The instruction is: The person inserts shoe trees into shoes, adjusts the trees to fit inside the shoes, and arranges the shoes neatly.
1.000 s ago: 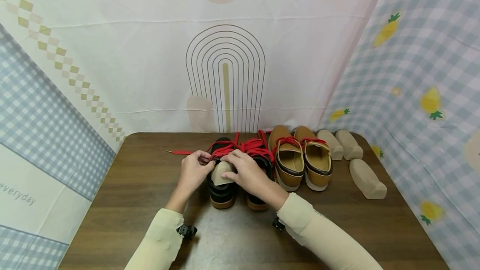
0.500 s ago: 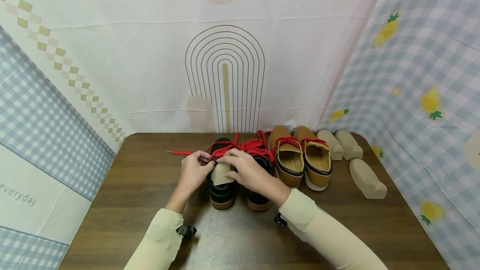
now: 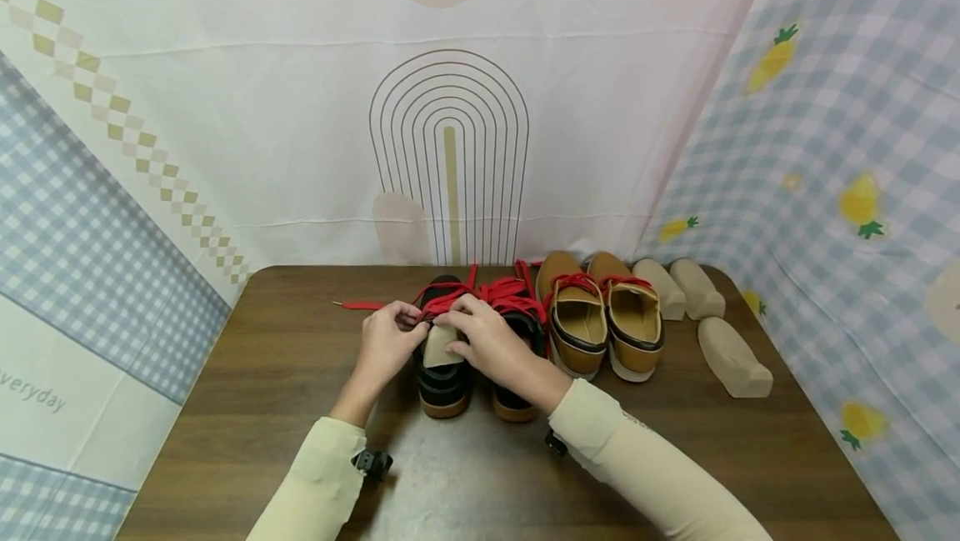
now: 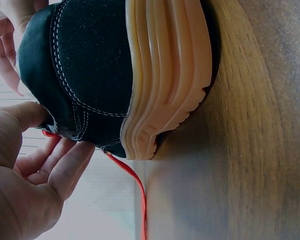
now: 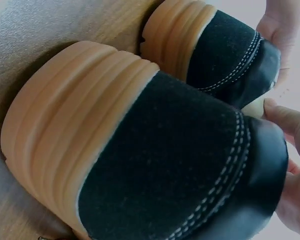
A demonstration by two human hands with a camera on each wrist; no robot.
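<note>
In the head view my left hand (image 3: 386, 341) pinches the side of the left black shoe (image 3: 442, 395) near its red laces (image 3: 442, 301). In the left wrist view the thumb lies over the shoe's opening edge, and the fingers press its outer side. My right hand (image 3: 491, 341) holds a beige moulded shoe insert (image 3: 441, 348) that sits partly inside this shoe. Its thumb is on the insert's side and its fingers reach over the front, near the tongue. The insert's front end is hidden. Beside it stands the right black shoe (image 3: 516, 404), partly covered by my right hand and wrist.
A pair of tan shoes, the left one (image 3: 577, 349) and the right one (image 3: 636, 349), stands right of the black pair. Several more beige inserts (image 3: 735, 358) lie on the wooden table (image 3: 285, 408) at the right. A loose lace end (image 3: 360, 305) stretches left.
The insert has shifted slightly forward into the left black shoe, and my right fingers have moved a little over its front. My left hand keeps its place.
</note>
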